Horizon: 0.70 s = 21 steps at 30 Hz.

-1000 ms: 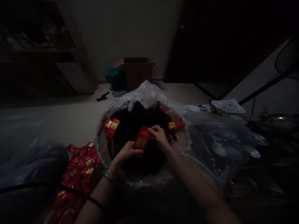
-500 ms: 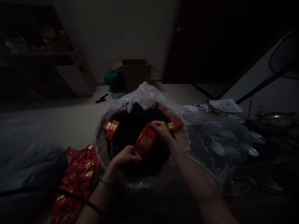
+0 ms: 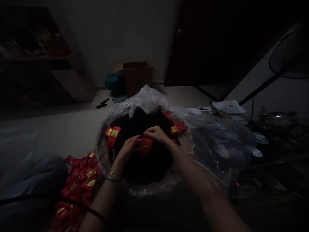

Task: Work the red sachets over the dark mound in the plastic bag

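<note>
A small red packet (image 3: pixel 146 145) with a gold label hangs upright between my hands, over a heap of dark, loose material that looks like tea leaves (image 3: pixel 142 169). My right hand (image 3: pixel 155 132) pinches its top edge. At its left side, my left hand (image 3: pixel 131 145) has its fingers closed on the upper edge. The heap fills a wide round container lined with clear plastic (image 3: pixel 102 161). Two red packets (image 3: pixel 113 135) lie on the left rim of the heap. More red packets (image 3: pixel 177 128) rest at its right edge.
A pile of red packets (image 3: pixel 82 180) sits at lower left, beside a large plastic bag (image 3: pixel 31 180). Clear plastic sheeting (image 3: pixel 222 145) spreads to the right, near papers (image 3: pixel 229 106). Behind stand an open cardboard box (image 3: pixel 138 77) and a teal bag (image 3: pixel 115 83). A fan (image 3: pixel 289 58) is at right.
The packet has gone from tilted to nearly upright. My left hand has moved up along it to the top, and my right hand has shifted slightly left. The view has turned a little.
</note>
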### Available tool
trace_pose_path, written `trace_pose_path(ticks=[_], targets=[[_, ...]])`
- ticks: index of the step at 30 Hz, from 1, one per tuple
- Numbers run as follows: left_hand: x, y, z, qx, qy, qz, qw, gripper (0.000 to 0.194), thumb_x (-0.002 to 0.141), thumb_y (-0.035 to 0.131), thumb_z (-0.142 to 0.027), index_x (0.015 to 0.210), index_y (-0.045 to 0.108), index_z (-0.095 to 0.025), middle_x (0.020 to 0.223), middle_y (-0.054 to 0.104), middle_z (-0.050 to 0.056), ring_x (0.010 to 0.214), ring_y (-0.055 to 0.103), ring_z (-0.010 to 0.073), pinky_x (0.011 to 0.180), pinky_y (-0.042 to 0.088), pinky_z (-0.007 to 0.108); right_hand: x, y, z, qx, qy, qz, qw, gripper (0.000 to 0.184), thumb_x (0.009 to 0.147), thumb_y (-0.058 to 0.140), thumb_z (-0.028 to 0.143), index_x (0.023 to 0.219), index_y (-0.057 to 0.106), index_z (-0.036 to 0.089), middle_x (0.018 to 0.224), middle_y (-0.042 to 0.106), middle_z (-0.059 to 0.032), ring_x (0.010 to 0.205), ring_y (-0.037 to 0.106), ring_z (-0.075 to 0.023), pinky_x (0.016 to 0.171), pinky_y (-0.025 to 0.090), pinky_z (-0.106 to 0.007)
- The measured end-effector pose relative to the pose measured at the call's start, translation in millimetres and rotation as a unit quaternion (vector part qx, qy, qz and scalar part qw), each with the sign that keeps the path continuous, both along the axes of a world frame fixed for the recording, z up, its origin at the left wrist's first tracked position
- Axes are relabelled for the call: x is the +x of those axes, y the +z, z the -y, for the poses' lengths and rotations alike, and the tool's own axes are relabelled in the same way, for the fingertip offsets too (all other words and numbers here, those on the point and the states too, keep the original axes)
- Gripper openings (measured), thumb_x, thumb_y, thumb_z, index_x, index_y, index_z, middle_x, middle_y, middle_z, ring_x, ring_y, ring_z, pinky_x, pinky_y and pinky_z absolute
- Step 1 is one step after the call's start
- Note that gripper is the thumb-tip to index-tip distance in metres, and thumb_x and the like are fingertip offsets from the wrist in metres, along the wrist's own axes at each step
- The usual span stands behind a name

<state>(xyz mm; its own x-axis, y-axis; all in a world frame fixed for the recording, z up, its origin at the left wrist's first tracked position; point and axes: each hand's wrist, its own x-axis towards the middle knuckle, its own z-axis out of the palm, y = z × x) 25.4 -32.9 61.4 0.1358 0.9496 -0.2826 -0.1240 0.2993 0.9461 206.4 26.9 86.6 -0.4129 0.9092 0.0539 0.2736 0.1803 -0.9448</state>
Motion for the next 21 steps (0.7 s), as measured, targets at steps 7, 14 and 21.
trace_pose_path(ticks=[7, 14, 21], targets=[[24, -10.4, -13, -0.024, -0.037, 0.036, 0.998, 0.043, 0.061, 0.078, -0.046, 0.081, 0.07, -0.009, 0.068, 0.069, 0.004, 0.056, 0.059, 0.0126, 0.055, 0.043, 0.023, 0, -11.2, 2, -0.033, -0.039, 0.011, 0.999, 0.029, 0.067, 0.068, 0.041, 0.056, 0.065, 0.014, 0.048, 0.054, 0.0038, 0.047, 0.042, -0.0076, 0.046, 0.03, -0.02], [48, -25.7, 2, -0.056, -0.001, 0.151, 0.987, 0.052, 0.055, 0.081, -0.046, 0.091, 0.064, -0.011, 0.074, 0.07, 0.005, 0.061, 0.065, 0.0163, 0.059, 0.049, 0.026, 1, -33.0, 5, 0.036, -0.116, 0.074, 0.99, 0.028, 0.073, 0.066, 0.039, 0.06, 0.067, 0.015, 0.054, 0.061, 0.0014, 0.052, 0.05, -0.0101, 0.051, 0.036, -0.021], [51, -24.6, 12, -0.095, 0.005, 0.14, 0.986, 0.056, 0.046, 0.088, -0.034, 0.091, 0.062, -0.012, 0.078, 0.071, 0.006, 0.058, 0.066, 0.0174, 0.056, 0.051, 0.027, 45, -52.5, 14, 0.105, -0.222, 0.251, 0.936, 0.034, 0.082, 0.059, 0.032, 0.11, 0.06, 0.012, 0.11, 0.062, -0.0165, 0.103, 0.057, -0.0263, 0.084, 0.044, -0.037]])
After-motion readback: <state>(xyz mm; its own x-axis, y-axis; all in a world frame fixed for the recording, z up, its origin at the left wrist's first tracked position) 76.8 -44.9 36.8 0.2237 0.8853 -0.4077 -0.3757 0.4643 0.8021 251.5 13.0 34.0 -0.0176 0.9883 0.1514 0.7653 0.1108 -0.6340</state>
